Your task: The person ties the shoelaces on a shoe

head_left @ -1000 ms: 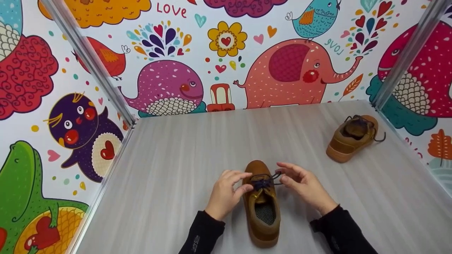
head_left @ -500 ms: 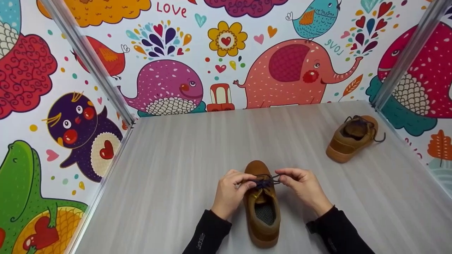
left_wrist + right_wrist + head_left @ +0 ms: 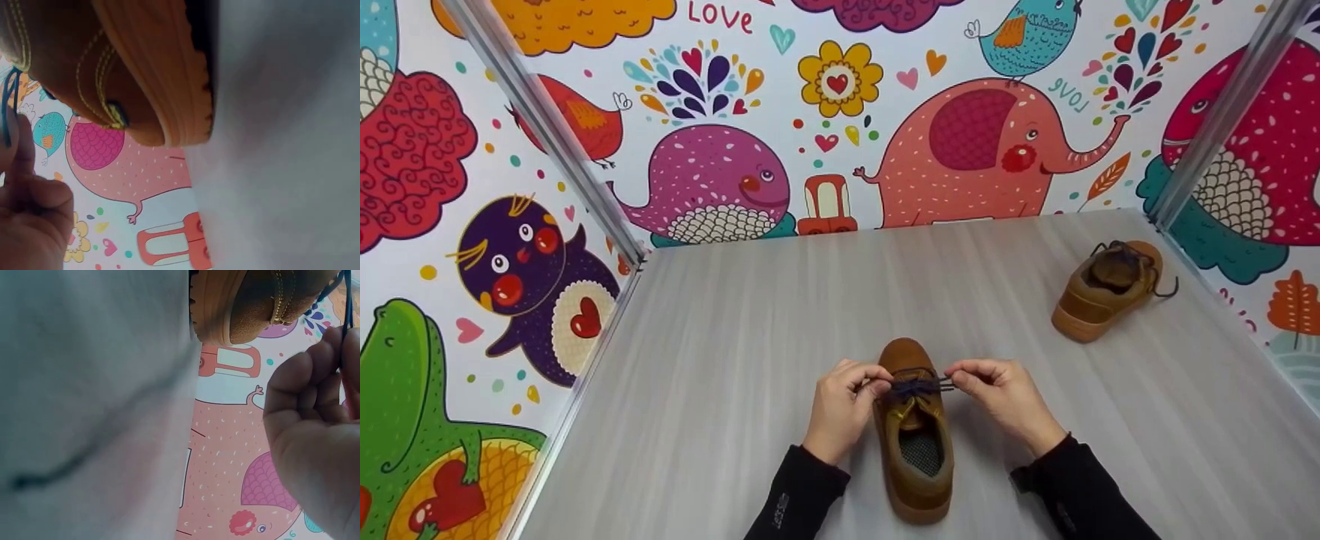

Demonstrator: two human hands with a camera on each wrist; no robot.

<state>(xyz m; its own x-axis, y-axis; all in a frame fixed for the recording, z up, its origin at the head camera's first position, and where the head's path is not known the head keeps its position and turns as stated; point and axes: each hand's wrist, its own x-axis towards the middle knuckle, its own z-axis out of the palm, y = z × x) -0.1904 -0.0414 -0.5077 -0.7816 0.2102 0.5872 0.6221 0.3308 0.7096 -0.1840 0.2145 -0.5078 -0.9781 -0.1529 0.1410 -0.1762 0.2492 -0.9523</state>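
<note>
A brown shoe (image 3: 913, 421) with yellow stitching stands on the table, its toe pointing away from me. Dark blue laces (image 3: 916, 387) cross over its tongue in a knot. My left hand (image 3: 841, 411) is at the shoe's left side, pinching a lace loop between thumb and forefinger; the left wrist view shows this lace (image 3: 8, 104) at its edge. On the other side my right hand (image 3: 1011, 405) pinches lace strands that stretch out from the knot. In the right wrist view the lace (image 3: 347, 304) runs in between thumb and fingers.
A second brown shoe (image 3: 1106, 289) sits at the back right, a loose lace end sticking out. Printed wall panels (image 3: 840, 150) with metal corner posts (image 3: 1222, 112) border the grey wood-grain table (image 3: 720, 360). A blurred dark strand (image 3: 107, 433) crosses the right wrist view.
Both hands' fingertips have come together on the laces, where they stood apart a second ago. The left hand shifted right, then slightly back left. The shoe has stayed put.
</note>
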